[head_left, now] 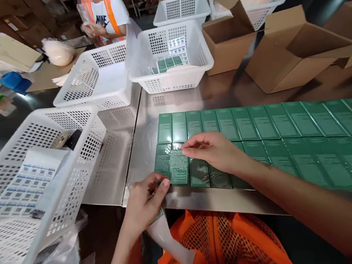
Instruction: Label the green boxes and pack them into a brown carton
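Green boxes (pixel 244 123) lie flat in two long rows on the shiny metal table (pixel 144 131). Both hands are at the left end of the near row. On the second box there sits a paler green piece with small print on it, which looks like a sticker (pixel 179 168).

The right hand (pixel 215 150) is at the top of that piece. Its thumb and finger make a narrow pinch, but I cannot tell if the edge is between them. The left hand (pixel 145 198) is near the bottom left corner, with its thumb and first finger close together. A white paper strip (pixel 173 243) hangs down from under it, and it seems to be held in the curled fingers.

I think the step in hand is putting the sticker on straight. It does not look pressed down all over yet. The next move seems to call for lining up the edges with the box, then rubbing it flat gently, so no bumps stay and the rows do not slide.
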`<state>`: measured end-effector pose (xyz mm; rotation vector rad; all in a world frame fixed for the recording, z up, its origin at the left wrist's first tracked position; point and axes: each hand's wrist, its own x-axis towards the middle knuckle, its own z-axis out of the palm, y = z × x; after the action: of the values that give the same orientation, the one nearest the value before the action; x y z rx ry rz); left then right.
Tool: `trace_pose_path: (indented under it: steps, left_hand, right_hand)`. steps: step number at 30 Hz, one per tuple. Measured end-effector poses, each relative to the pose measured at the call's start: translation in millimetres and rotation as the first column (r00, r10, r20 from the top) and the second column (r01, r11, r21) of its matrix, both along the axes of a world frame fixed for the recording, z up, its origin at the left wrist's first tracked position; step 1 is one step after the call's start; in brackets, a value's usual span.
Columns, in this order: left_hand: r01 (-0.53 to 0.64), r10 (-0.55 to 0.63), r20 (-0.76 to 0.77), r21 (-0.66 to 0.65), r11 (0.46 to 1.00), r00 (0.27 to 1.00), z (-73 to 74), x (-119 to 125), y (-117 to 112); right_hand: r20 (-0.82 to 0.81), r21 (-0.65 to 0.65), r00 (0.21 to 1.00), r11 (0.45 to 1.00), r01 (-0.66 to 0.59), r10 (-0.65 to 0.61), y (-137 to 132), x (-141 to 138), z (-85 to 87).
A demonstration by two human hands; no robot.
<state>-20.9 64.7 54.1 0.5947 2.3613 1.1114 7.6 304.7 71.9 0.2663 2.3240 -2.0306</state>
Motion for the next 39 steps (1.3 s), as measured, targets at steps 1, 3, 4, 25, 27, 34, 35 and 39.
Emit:
trace_pose_path:
  steps: [1, 3, 4, 25, 27, 34, 35, 39]
  left_hand:
    - [0.008, -0.008, 0.004, 0.000, 1.000, 1.000, -1.8, 1.1, 4.1]
    - [0.009, -0.009, -0.008, -0.011, 1.000, 1.000, -5.3, 1.8, 10.3]
    - [0.007, -0.007, -0.020, -0.027, 1.000, 1.000, -6.6, 1.8, 12.5]
    - [0.072, -0.112, -0.055, -0.478, 0.875, 0.992, -5.6, 2.2, 36.0]
    - [0.076, -0.121, -0.058, -0.500, 0.862, 0.991, -5.4, 1.6, 38.0]
    - [0.104, -0.248, -0.124, -0.667, 0.738, 0.961, 0.3, -0.8, 39.8]
    - [0.107, -0.254, -0.122, -0.675, 0.730, 0.959, 1.7, -0.7, 37.5]
    - [0.073, -0.186, -0.112, -0.636, 0.768, 0.976, 4.9, 2.6, 28.6]
  right_hand:
    - [0.004, 0.004, 1.000, 1.000, -0.005, 0.005, -0.8, -1.4, -3.9]
    - [0.006, 0.045, 1.000, 0.999, -0.010, 0.010, -4.1, -1.8, -10.7]
    - [0.000, 0.085, 1.000, 0.996, -0.009, 0.009, -5.9, -1.6, -13.6]
    - [-0.100, 0.561, 0.991, 0.818, 0.128, -0.086, -18.5, 1.5, -45.8]
    - [-0.100, 0.572, 0.991, 0.810, 0.128, -0.086, -19.4, 1.7, -46.7]
    - [-0.128, 0.620, 0.984, 0.764, 0.180, -0.128, -20.8, 2.6, -49.4]
    - [-0.125, 0.621, 0.981, 0.759, 0.194, -0.149, -20.4, 2.8, -48.8]
    - [-0.100, 0.624, 0.992, 0.771, 0.124, -0.079, -18.0, 6.8, -46.6]
